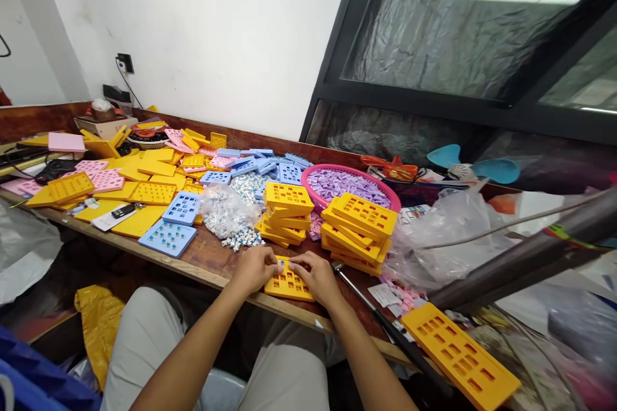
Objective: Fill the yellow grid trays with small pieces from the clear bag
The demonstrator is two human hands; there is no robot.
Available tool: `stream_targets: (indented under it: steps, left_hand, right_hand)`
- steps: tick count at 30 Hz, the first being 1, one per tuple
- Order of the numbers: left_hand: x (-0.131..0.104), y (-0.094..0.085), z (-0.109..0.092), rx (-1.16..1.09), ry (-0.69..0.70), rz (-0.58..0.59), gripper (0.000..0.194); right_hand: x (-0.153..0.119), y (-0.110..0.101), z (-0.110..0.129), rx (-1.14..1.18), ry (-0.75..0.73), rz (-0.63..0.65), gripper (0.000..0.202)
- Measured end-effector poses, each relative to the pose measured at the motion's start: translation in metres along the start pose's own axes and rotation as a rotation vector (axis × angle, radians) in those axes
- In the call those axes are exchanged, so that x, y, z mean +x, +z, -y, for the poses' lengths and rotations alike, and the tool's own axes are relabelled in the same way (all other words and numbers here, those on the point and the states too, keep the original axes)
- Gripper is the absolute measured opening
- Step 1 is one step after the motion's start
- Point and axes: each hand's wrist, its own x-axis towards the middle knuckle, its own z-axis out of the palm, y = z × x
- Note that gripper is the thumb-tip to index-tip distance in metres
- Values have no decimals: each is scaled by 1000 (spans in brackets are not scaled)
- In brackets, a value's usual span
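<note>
Bare forearms (pixel 190 347) reach to yellow plate (pixel 289 279) near table edge (pixel 212 277); left hand (pixel 254 268) and right hand (pixel 315 273) touch it, whether gripping I cannot tell; pink basket (pixel 396 200) contains purple pieces (pixel 344 185), plastic bag (pixel 218 194) white pieces (pixel 224 215)

The left hand (pixel 256 269) and right hand (pixel 315 275) meet over a yellow tray (pixel 288 279) at the near edge of the table (pixel 219 255), the fingers of both touching its far part. Behind it stand two stacks, the left stack (pixel 286 212) and the right stack (pixel 360 231), with a pink basket (pixel 393 196) of purple pieces (pixel 344 183) behind and between them. Left of the left stack lies a clear bag (pixel 226 209) of small white pieces, some spilled beside it, and a hammer (pixel 369 305) lies right of the right hand.
</note>
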Motion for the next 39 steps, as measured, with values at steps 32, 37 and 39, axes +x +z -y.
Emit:
stream_targets:
  steps: [32,37,39]
  left_hand:
    - [-9,-9,-12,380,145,100,16]
    - [-14,-10,-26,520,171,177,19]
    - [-21,-2,-33,612,219,193,25]
  right_hand:
    - [-8,-2,22,-369,-32,53,25]
    - [-8,-3,25,-445,-22,76,21]
    - [-7,-3,26,-495,-19,95,19]
